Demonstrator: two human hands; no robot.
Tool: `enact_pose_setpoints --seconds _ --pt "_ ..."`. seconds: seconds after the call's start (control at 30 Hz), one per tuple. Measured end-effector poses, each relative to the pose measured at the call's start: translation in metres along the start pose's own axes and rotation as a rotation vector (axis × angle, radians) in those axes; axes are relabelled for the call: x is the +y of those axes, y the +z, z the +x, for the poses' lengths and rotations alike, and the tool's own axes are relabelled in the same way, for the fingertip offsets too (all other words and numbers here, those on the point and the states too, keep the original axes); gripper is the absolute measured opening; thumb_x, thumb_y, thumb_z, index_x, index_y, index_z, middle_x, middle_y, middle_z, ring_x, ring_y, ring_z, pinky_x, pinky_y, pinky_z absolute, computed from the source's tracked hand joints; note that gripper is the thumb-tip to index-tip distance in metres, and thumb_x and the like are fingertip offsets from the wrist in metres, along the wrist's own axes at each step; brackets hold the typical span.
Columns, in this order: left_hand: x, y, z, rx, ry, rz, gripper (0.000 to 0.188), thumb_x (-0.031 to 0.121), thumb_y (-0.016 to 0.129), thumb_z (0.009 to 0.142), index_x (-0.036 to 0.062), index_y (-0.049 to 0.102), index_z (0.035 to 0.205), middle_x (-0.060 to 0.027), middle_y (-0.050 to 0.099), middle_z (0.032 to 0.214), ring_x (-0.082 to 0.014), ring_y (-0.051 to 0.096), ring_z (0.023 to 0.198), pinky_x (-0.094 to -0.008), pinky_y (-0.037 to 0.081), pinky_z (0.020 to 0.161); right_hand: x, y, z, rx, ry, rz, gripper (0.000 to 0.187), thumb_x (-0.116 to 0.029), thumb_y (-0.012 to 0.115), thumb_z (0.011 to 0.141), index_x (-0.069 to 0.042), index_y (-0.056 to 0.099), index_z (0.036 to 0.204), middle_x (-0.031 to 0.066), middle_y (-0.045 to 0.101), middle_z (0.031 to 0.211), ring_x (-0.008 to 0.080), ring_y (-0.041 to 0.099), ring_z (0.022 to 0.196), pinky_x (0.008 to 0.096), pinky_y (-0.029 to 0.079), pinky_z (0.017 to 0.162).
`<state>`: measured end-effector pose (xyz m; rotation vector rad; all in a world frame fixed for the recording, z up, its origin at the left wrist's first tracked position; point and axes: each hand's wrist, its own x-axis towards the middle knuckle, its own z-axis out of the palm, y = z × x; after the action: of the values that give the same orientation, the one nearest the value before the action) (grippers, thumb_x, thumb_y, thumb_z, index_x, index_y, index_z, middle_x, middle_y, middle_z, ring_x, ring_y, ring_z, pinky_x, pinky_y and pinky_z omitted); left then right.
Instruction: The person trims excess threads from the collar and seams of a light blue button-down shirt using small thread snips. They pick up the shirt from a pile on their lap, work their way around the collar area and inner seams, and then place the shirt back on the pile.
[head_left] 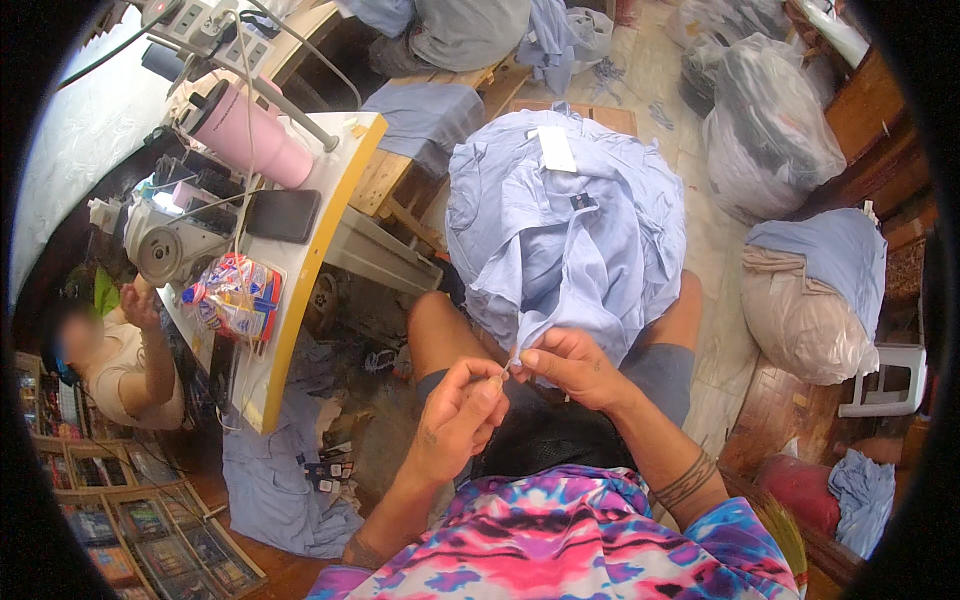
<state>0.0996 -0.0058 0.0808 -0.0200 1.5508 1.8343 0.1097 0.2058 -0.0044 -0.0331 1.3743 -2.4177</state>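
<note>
A light-blue garment (620,250) lies heaped in front of me, over and beyond my knees. On its far part sits a white paper tag (556,149), and a small dark label (582,202) shows inside a fold. Thumb and fingers of my right hand (575,368) are closed on a narrow end of the cloth, pulled toward me. Close beside it on the left, my left hand (462,412) is pinched, its fingertips meeting the right hand's at the cloth. What is between the left fingertips is too small to make out.
At left, a yellow-edged sewing table (345,170) carries a pink tumbler (250,135), a phone (283,215) and a colourful plastic packet (238,300). A person (135,370) sits beyond it. Stuffed plastic bags (770,130) and a white stool (890,385) stand at right. Blue cloth (280,480) lies lower left.
</note>
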Motion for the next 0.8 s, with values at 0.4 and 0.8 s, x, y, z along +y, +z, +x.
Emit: enact_pose_setpoints --seconds 0.4,0.8 --pt "-0.0043 -0.003 0.0024 -0.015 -0.001 -0.034 0.03 0.031 0.052 0.107 0.0042 0.052 0.121 -0.0056 0.055 0.076 -0.0016 0.034 0.045 -0.0186 0.026 0.039 0.0014 -0.0002 -0.0019 0.005 -0.012 0.042 0.025 -0.024 0.066 0.102 0.0 0.07 0.109 0.0049 0.071 0.099 0.0101 0.065 0.091 0.026 0.051 0.085" --pt "-0.003 0.0003 0.0042 0.012 -0.021 -0.038 0.033 0.033 0.054 0.106 0.0042 0.053 0.122 -0.0057 0.055 0.077 -0.002 0.034 0.045 -0.0186 0.027 0.039 0.0013 0.004 -0.0012 0.072 0.024 0.01 0.026 -0.026 0.067 0.101 -0.001 0.071 0.106 0.0048 0.071 0.099 0.0101 0.064 0.089 0.0259 0.05 0.083"
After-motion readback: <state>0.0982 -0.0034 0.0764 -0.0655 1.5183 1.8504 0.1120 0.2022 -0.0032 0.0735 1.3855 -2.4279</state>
